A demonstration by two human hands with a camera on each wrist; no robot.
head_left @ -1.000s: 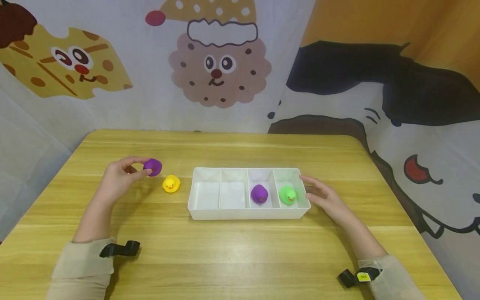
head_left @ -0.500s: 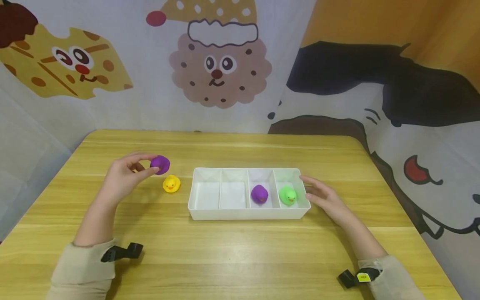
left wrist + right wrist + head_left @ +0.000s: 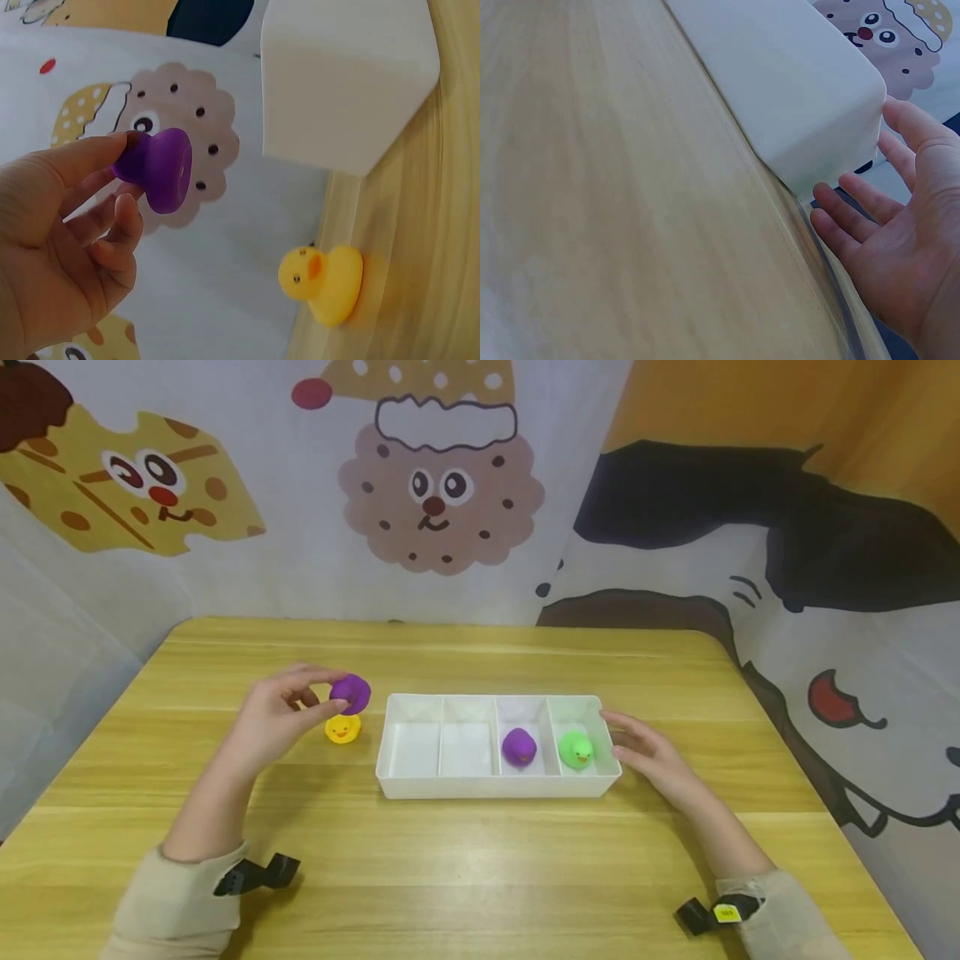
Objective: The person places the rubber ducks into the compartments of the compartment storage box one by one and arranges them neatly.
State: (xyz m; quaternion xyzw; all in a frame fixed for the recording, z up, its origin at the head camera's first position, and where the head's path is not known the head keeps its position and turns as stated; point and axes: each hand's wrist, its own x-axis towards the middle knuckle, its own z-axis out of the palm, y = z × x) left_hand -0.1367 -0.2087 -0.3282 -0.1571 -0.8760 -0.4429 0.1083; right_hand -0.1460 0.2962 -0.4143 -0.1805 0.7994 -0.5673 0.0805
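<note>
Between thumb and fingers, my left hand (image 3: pixel 281 714) pinches a purple rubber duck (image 3: pixel 352 693), held up off the table; the left wrist view shows this duck (image 3: pixel 166 169) from its base side. Just below it in the head view sits a yellow rubber duck (image 3: pixel 342 729) on the wood. A white four-section box (image 3: pixel 491 787) stands to the right. Its third section from the left holds another purple duck (image 3: pixel 519 747), its rightmost a green duck (image 3: pixel 576 750). My right hand (image 3: pixel 654 760) rests against the box's right end with fingers extended, as the right wrist view also shows.
The wooden table (image 3: pixel 480 877) carries everything. A printed curtain (image 3: pixel 285 560) with cartoon figures hangs right behind the table's far edge. Black wrist cameras sit at both sleeves.
My left hand has carried the purple duck rightward, from left of the yellow duck to just behind it, partly covering it in the head view. The right hand and box have stayed put.
</note>
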